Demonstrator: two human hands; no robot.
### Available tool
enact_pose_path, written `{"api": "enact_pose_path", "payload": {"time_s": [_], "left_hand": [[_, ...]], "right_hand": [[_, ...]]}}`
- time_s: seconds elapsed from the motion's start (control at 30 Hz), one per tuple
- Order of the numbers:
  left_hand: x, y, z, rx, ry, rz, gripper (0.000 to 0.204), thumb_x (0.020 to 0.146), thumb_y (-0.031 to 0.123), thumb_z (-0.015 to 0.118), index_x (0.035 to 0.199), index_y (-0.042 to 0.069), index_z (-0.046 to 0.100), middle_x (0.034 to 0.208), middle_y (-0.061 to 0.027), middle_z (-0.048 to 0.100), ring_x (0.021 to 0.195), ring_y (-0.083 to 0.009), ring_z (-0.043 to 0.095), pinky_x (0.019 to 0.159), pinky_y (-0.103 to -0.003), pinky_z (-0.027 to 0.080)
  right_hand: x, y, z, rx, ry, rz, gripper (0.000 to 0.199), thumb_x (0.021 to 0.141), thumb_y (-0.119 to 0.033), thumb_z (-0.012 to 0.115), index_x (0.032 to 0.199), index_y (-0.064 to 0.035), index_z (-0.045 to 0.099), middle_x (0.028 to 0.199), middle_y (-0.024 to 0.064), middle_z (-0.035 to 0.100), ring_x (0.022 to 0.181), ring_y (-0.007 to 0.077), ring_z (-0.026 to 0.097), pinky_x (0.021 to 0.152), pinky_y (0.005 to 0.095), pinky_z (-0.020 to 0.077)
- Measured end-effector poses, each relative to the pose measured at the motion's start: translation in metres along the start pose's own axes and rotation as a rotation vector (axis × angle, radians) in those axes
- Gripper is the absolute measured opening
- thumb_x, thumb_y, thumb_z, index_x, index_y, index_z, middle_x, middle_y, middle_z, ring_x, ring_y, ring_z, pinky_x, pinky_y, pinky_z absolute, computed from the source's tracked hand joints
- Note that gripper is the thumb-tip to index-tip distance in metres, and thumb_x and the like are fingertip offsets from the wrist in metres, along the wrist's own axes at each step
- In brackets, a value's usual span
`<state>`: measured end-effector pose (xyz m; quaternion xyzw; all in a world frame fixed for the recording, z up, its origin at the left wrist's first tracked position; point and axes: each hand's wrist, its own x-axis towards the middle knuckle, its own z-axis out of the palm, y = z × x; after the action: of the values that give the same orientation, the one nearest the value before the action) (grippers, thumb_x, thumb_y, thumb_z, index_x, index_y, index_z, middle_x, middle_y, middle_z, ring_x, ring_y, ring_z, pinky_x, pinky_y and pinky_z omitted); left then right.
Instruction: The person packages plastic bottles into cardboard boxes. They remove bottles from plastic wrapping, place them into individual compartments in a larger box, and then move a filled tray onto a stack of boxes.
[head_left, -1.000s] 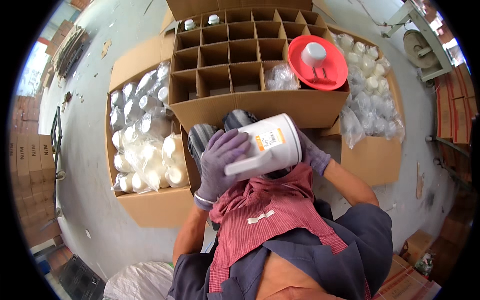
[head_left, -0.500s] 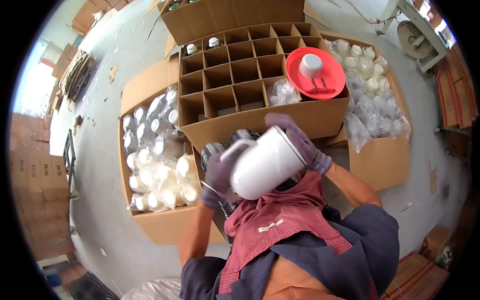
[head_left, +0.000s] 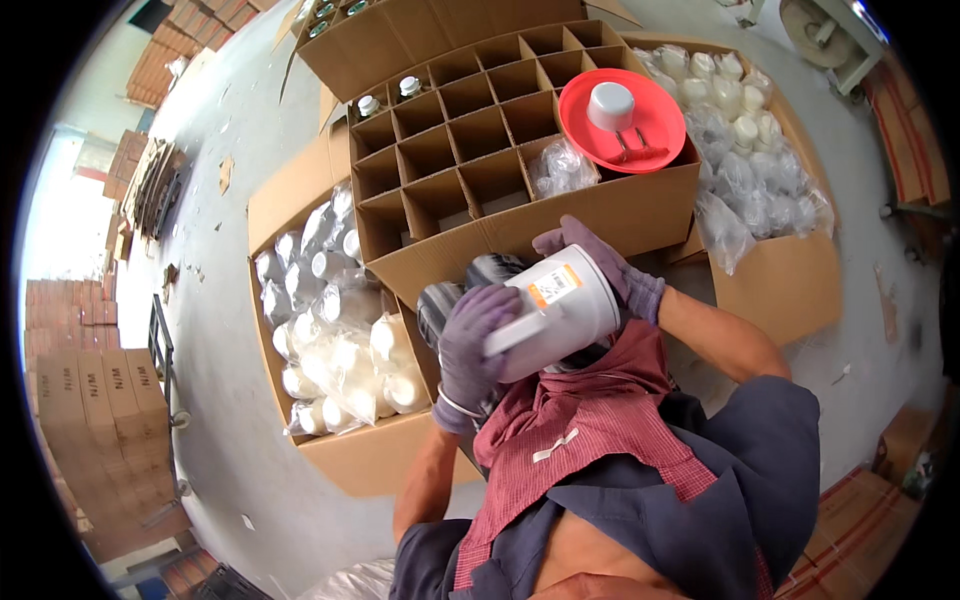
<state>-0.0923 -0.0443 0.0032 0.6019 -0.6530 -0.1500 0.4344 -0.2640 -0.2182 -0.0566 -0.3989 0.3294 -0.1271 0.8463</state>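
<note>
Both gloved hands hold a white jug, cylinder-shaped and lying tilted above my lap. An orange and white label faces up on its side. The fingers of my left hand are closed around the handle side. My right hand grips the other end near its dark-edged rim. Just beyond my hands stands a divided carton; two white-capped bottles sit in its far left cells, and clear plastic wrap fills a near right one.
On the carton's right corner rests a red dish holding a white cup and a small red-handled tool. Open boxes of plastic-bagged white items flank it at left and right. Stacked cartons stand far left.
The jug has been turned, so its label now shows on top. My left hand has shifted up and right along its side; the view has moved slightly.
</note>
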Motion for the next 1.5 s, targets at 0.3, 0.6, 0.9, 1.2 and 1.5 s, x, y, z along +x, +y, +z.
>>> {"api": "enact_pose_path", "payload": {"time_s": [0.3, 0.6, 0.9, 1.2, 1.5], "left_hand": [[0.005, 0.016, -0.011, 0.404, -0.006, 0.172, 0.028, 0.075, 0.013, 0.066, 0.102, 0.006, 0.067, 0.109, -0.0094, 0.068, 0.104, -0.029, 0.064, 0.097, -0.043, 0.048], [-0.024, -0.023, -0.013, -0.449, 0.047, -0.54, 0.031, 0.094, 0.02, 0.051, 0.108, -0.002, 0.069, 0.099, -0.0096, 0.07, 0.089, -0.0159, 0.065, 0.081, -0.028, 0.05], [-0.027, -0.02, -0.007, -0.4, 0.477, -0.667, 0.027, 0.092, 0.02, 0.059, 0.101, -0.003, 0.07, 0.09, -0.0065, 0.069, 0.081, -0.0132, 0.062, 0.075, -0.027, 0.049], [-0.033, -0.026, 0.005, -0.457, 0.699, -0.47, 0.041, 0.088, 0.003, 0.052, 0.129, -0.004, 0.051, 0.118, -0.0149, 0.062, 0.111, -0.0243, 0.059, 0.093, -0.034, 0.05], [0.002, -0.048, 0.017, -0.776, 0.701, -0.421, 0.064, 0.075, 0.012, 0.078, 0.128, -0.005, 0.045, 0.119, -0.0136, 0.061, 0.107, -0.0209, 0.061, 0.094, -0.033, 0.05]], "right_hand": [[-0.011, 0.019, 0.015, 0.326, -0.15, -0.132, 0.059, 0.095, -0.059, 0.043, 0.131, -0.0115, 0.048, 0.121, 0.0081, 0.06, 0.11, 0.018, 0.057, 0.102, 0.0353, 0.0416], [-0.036, -0.048, 0.038, -0.769, -0.363, -0.835, 0.076, 0.092, -0.059, 0.045, 0.147, -0.0073, 0.034, 0.149, 0.0195, 0.029, 0.143, 0.035, 0.02, 0.114, 0.0432, 0.0221], [-0.014, -0.031, 0.042, -0.596, -0.349, -0.678, 0.076, 0.081, -0.05, 0.061, 0.14, -0.0075, 0.04, 0.141, 0.0157, 0.038, 0.135, 0.0298, 0.033, 0.114, 0.0408, 0.0227], [0.077, -0.119, -0.098, -1.643, 0.841, -0.833, 0.071, 0.073, -0.031, 0.073, 0.137, -0.0146, 0.045, 0.129, 0.0187, 0.048, 0.123, 0.038, 0.044, 0.103, 0.0454, 0.0399], [0.073, -0.14, -0.076, -1.311, 0.442, -1.049, 0.092, 0.065, -0.019, 0.08, 0.146, -0.0257, 0.036, 0.122, 0.0183, 0.044, 0.118, 0.0374, 0.045, 0.104, 0.0436, 0.0398]]}}
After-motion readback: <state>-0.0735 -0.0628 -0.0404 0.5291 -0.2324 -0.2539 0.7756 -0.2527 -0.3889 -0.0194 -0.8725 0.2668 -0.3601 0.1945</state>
